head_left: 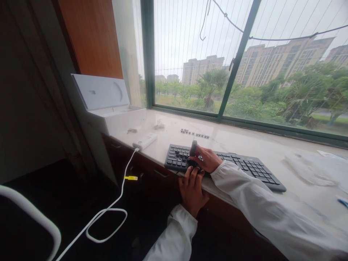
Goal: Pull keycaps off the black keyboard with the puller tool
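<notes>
Keyboard (pixel 252 168) on counter (pixel 168 136) — keycaps (pixel 198 135) behind it, window (pixel 190 87) beyond — box (pixel 125 121) at left, device (pixel 145 140) between box and keyboard.

The person wears a pale whitish long-sleeved garment, its left sleeve (pixel 178 232) and right sleeve (pixel 252 203) loose, smooth and softly creased, both reaching the wrists of the bare left hand (pixel 192 192) and right hand (pixel 207 158).

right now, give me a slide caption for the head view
Right hand holding a dark object over a keyboard, left hand at its near edge, loose keycaps lying beyond.
</notes>
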Tool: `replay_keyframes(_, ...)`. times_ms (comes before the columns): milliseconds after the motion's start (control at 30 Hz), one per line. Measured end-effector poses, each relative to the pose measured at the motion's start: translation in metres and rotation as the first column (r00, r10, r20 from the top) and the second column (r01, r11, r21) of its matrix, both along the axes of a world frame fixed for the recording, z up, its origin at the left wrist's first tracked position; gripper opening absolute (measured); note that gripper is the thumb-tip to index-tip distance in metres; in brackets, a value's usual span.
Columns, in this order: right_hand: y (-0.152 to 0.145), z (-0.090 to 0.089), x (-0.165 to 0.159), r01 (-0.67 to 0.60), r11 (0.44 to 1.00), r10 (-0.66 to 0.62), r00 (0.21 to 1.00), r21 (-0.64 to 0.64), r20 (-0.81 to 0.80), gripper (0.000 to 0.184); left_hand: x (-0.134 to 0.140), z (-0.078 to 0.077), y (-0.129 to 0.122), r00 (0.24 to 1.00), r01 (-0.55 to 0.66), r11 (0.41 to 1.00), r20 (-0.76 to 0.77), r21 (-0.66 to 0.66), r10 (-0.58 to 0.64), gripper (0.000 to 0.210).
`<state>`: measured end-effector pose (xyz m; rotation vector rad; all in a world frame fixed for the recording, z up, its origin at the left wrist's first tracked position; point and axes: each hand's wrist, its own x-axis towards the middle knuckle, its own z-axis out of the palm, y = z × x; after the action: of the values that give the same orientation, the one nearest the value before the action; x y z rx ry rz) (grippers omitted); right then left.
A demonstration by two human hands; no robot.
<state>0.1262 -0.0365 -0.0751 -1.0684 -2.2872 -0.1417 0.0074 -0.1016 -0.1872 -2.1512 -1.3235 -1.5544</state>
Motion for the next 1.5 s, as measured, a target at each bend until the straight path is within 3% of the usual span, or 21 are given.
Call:
replay_keyframes(533, -0.007, 0.0, -0.003, -0.004, 0.999, 0.0, 0.997, 0.044, 0.079, 0.025, 0.0, -0.001, 0.001, 1.0, 0.013, 1.0, 0.025, 0.022, -0.013, 0.053)
replay_keyframes(1000, -0.001, 0.012, -0.006, 0.062, 0.989, -0.063, 0.998, -0.138, 0.003, 0.014, 0.0, -0.004, 0.003, 1.0, 0.014, 0.999, 0.008, 0.043, -0.015, 0.053)
replay_keyframes(1500, -0.005, -0.001, -0.01, 0.065, 0.998, -0.065, 0.998, 0.012, 0.011, 0.018, 0.001, -0.003, 0.005, 1.0, 0.001, 0.997, 0.025, 0.082, -0.003, 0.053)
